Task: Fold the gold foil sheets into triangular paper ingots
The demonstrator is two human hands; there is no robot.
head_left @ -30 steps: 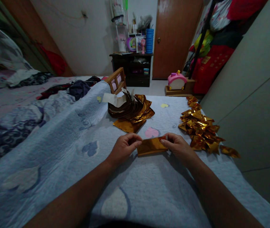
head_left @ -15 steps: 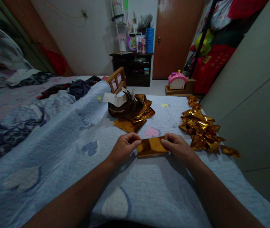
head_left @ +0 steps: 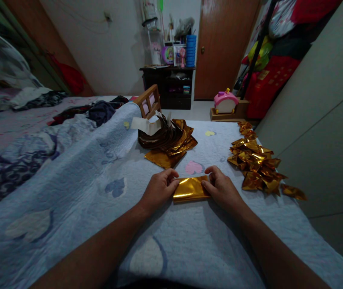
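While both forearms reach in from the near edge, a folded gold foil strip (head_left: 191,189) lies between the two hands, low over a pale blue quilt (head_left: 189,241). Left hand (head_left: 158,188): pinching the strip's left end, thumb on the upper face, fingers curled behind the far edge. Right hand (head_left: 224,188): thumb on the strip's right end, index finger arched above the far corner with a gap to the thumb; whether the other fingers grip from beneath, cannot tell. Strip is long side to side, shiny face up, bright glare across the middle.

Just beyond it, a pink heart (head_left: 193,167) printed on the quilt. Farther off and to the left, a fanned stack of foil sheets (head_left: 171,140), some pale backs curling upward; one flat gold sheet (head_left: 164,159) pokes out at its near side. Right of the right hand, a heap of folded gold pieces (head_left: 254,160) runs along the quilt's edge, with a single piece (head_left: 293,191) at its near right end. Background: dark cabinet (head_left: 176,100), brown door (head_left: 227,52), pink-topped toy (head_left: 225,101) near the quilt's far end.
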